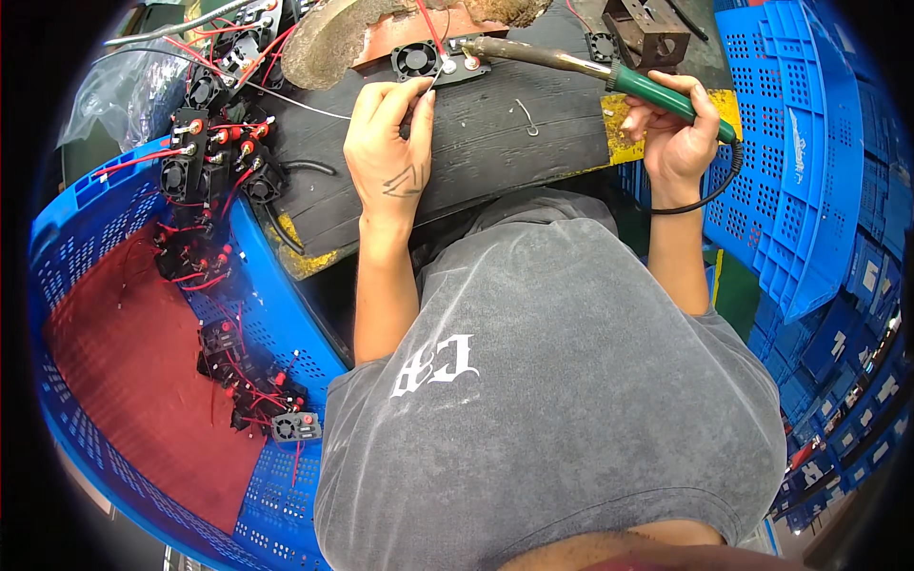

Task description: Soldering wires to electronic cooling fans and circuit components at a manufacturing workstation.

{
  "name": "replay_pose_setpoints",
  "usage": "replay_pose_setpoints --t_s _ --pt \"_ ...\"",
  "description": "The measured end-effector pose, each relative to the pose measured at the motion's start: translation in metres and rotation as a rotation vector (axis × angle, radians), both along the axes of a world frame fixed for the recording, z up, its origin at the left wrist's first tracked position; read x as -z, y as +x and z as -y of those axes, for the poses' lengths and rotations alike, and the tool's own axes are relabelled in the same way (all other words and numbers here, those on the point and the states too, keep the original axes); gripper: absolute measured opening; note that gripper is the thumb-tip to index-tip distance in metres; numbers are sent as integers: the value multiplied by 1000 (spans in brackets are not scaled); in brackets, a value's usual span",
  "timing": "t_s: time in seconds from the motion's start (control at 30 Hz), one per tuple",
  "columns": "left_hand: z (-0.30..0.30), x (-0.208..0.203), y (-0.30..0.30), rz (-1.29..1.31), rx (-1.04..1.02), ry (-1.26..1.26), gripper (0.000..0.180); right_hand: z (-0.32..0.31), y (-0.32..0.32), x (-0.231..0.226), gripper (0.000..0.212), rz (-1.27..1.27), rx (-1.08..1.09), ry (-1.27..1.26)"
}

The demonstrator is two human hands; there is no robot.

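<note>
My right hand (682,141) is closed around the green handle of a soldering iron (666,98). Its long metal shaft reaches left, and its tip is just above two round terminals on a small black panel with a fan (416,60). Whether the tip touches a terminal I cannot tell. In a pinch, my left hand (387,147) has a thin silvery solder wire (303,103) that trails off to the upper left. Those fingertips are right below the panel, beside the terminals. A red wire (429,24) runs up from the panel, which lies against a copper-coloured block (481,27).
Several wired fan panels (186,157) pile at the dark bench's left edge. More lie in a blue crate (90,433) with a red sheet (157,371). A metal stand (647,33) is at the back right. Another blue crate (776,143) rises on the right.
</note>
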State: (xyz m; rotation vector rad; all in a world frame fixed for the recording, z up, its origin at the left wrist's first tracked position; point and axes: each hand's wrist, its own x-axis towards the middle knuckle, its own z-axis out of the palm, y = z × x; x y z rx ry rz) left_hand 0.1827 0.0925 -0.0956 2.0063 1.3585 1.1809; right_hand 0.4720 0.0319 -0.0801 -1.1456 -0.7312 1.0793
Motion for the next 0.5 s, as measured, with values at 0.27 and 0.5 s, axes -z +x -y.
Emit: replay_pose_setpoints --t_s 0.27,0.5 --pt "-6 1 12 -58 -7 57 16 3 9 5 50 -30 50 -2" --pt "-14 3 17 -115 -32 122 16 2 7 12 50 -87 75 -12"
